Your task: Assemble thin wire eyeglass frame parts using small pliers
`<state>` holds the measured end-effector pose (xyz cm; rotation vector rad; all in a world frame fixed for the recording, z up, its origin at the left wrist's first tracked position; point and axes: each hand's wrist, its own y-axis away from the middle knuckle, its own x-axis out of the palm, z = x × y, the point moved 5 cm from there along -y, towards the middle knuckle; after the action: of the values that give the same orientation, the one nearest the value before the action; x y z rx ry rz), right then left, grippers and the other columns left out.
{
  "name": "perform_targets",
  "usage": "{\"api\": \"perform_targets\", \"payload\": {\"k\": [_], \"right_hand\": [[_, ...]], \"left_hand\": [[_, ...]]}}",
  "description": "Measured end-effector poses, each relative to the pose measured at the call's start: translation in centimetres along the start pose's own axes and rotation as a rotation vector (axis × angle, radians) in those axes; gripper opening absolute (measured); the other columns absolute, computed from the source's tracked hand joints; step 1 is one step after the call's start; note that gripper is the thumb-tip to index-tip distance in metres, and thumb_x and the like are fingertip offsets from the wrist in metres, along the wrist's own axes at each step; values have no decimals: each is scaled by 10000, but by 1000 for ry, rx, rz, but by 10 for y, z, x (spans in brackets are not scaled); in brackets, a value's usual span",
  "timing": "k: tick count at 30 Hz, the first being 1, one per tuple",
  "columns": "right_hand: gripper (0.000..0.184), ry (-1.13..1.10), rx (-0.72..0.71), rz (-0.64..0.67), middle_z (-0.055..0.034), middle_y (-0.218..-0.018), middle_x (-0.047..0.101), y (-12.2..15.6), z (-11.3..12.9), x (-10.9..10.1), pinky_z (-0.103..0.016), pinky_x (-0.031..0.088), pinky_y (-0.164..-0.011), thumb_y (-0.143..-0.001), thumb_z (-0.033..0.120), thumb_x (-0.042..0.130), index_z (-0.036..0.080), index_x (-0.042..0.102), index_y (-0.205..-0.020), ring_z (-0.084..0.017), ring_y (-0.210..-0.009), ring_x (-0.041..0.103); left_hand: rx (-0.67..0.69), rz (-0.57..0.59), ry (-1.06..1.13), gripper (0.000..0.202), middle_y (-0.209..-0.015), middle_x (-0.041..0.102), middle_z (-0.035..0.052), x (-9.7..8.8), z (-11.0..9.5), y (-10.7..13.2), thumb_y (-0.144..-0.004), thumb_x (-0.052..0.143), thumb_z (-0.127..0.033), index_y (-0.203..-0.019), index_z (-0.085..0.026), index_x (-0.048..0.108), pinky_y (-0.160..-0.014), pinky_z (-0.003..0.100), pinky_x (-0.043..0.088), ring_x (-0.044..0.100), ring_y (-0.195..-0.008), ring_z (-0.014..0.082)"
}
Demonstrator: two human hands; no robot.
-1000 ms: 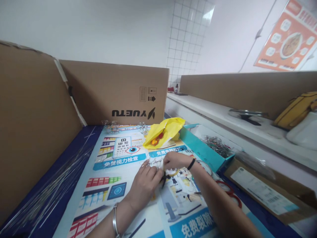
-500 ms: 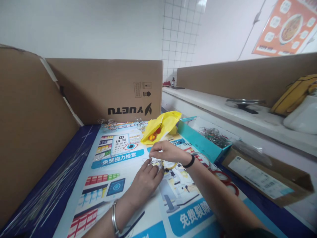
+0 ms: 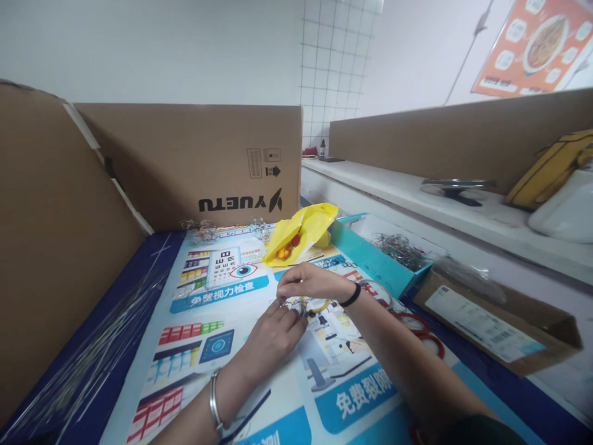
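Observation:
My left hand, a silver bangle on its wrist, rests low over the printed poster sheet. Its curled fingers close on a small thin-wire piece, silvery and partly hidden by both hands. Just above, my right hand, with a black band at the wrist, bends down in a pinch. Its fingertips meet the left fingers at the wire piece; what exactly lies in the pinch is too small to make out. A yellow roll lies beside the wire, partly behind the right hand.
Beyond my hands lies a yellow bag with orange-red items at its mouth. A teal box holds tangled wires. Right of it are red rings and an open cardboard box. Tall cardboard panels border the table.
My right fingertips have dipped slightly closer to the left fingers. Both hands stay at the wire piece, and the view has shifted a little.

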<state>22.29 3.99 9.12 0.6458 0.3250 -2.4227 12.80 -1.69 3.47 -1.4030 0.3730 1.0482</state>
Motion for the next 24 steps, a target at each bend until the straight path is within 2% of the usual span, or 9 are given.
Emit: {"api": "perform_targets", "payload": {"k": [6,10,14,20,24], "right_hand": [[249,43,10,-72,-16,-742,647,1,-1,-7,-240,454,-679,-803,356,580,124,670,-813,-120,-712,577],[261,77,6,-140,-8,-737,635,4,-7,-19,-236,439,-651,-805,373,577,132,669,-848,-115,-694,556],[226,136,-35,-156,-19,-783,645,9,-11,-33,-244,440,-693,-807,334,577,131,667,-845,-121,-739,567],[257,134,0,-2,-20,-820,653,13,-22,-38,-237,448,-701,-750,336,644,136,674,-909,-115,-741,574],[287,-6,61,129,-7,-778,658,11,-39,-29,-213,443,-669,-689,324,701,138,688,-907,-102,-702,571]], "left_hand": [[-29,-46,31,221,-724,604,42,0,2,0,-870,412,-81,-933,-135,617,-967,442,422,580,-746,153],[-67,-68,56,236,-728,612,41,1,7,3,-849,410,-50,-926,-136,617,-980,442,410,584,-748,147],[-73,-87,93,247,-758,621,38,-2,10,4,-838,417,-39,-946,-146,611,-1002,439,388,588,-753,136],[-54,-112,165,229,-794,646,27,-5,8,4,-854,431,-62,-959,-168,605,-1011,425,382,601,-775,123],[-13,-83,229,243,-871,656,40,-4,5,6,-836,473,-47,-1015,-167,586,-1022,454,361,594,-827,134]]}}
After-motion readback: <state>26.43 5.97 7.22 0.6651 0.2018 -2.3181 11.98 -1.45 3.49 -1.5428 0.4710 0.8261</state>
